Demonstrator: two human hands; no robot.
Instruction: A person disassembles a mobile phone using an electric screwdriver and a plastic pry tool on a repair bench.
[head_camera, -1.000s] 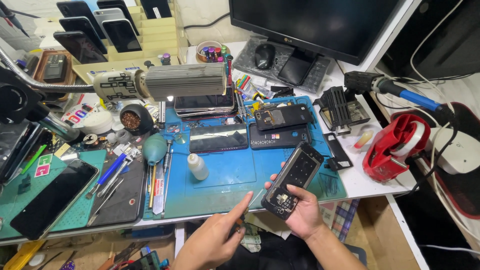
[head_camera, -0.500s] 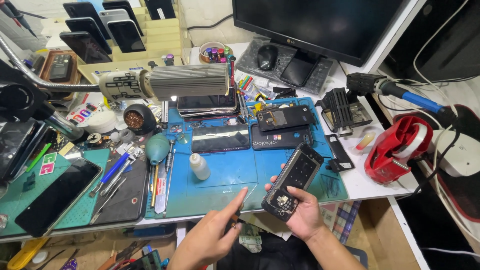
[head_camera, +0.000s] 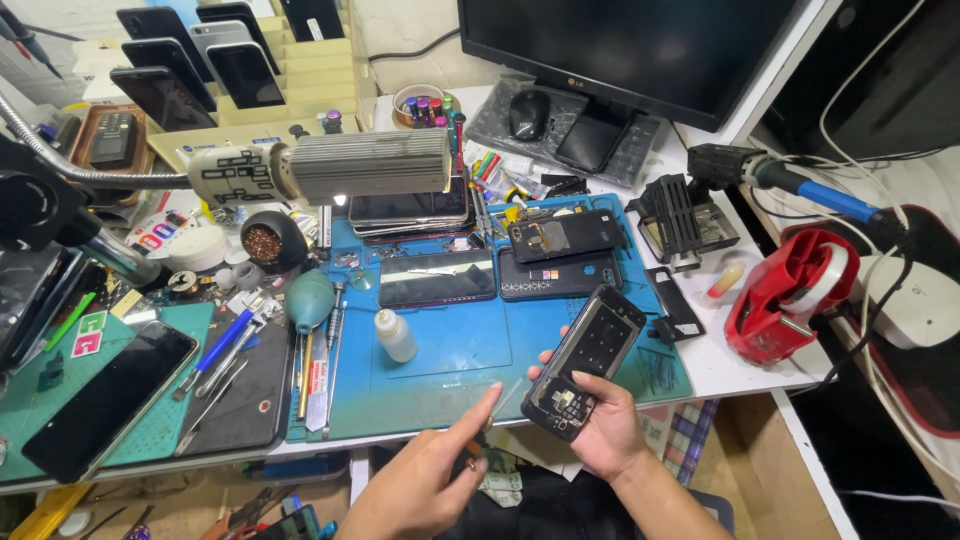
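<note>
Over blue mat (head_camera: 450, 370), left hand (head_camera: 425, 485) partly cut off, right hand (head_camera: 600, 430) gripping opened phone (head_camera: 585, 362).

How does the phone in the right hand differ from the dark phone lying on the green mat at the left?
The opened phone is held tilted above the blue mat by the right hand, while the dark phone lies flat and untouched on the green mat. The opened phone shows bare inner parts; the dark phone shows a smooth glossy face. Both are slim, dark rectangles.
</note>
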